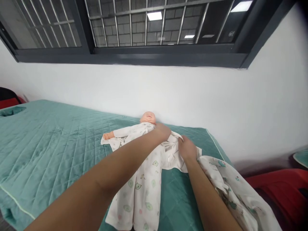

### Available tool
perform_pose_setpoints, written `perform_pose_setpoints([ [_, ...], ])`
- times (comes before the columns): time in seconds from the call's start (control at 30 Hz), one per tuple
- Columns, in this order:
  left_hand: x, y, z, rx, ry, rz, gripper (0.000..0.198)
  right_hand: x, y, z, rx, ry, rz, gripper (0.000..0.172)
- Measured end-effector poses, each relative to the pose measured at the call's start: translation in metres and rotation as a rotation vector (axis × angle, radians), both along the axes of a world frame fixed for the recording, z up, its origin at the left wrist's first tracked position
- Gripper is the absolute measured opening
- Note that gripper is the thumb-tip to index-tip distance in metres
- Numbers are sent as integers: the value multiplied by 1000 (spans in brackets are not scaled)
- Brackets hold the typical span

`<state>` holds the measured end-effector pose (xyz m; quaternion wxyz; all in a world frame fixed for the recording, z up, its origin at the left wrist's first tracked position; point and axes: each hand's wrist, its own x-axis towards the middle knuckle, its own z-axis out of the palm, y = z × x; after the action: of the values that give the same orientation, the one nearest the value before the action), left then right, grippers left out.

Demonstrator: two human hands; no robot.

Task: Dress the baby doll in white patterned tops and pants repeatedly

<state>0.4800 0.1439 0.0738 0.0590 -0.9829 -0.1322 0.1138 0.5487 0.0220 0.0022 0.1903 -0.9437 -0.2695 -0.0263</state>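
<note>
A baby doll [148,118] lies face up on the bed, its head towards the wall. It wears a white baby garment [144,189] with green animal prints. The doll's arm on the left side is stretched out, its small hand [108,135] showing past the cuff. My left hand [163,132] reaches across the doll's chest and is closed on the cloth by the shoulder on the right side; its fingertips are hidden. With bent fingers my right hand [187,148] grips the sleeve edge of the garment. The doll's other arm is out of sight.
A green quilted cover [60,141] lies over the bed, against a white wall [192,96]. A printed white cloth [237,189] is heaped at the right edge. Red chairs [281,183] stand beyond it. Above is a dark-framed window [154,59] with metal bars.
</note>
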Motion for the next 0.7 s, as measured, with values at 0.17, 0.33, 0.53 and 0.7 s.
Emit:
perform_pose_setpoints([
  [0.17,11,-9,-15,-27,32,-114,32,-1,3,-4,6,37,15,37],
  [0.33,19,-8,-30,-34,9,-215,25,5,5,-10,44,86,22,36],
  [0.53,12,1,-25,31,-74,-254,26,11,2,-11,148,133,28,37],
  [0.7,3,11,-6,93,-112,-221,30,14,-3,-13,258,168,17,34],
])
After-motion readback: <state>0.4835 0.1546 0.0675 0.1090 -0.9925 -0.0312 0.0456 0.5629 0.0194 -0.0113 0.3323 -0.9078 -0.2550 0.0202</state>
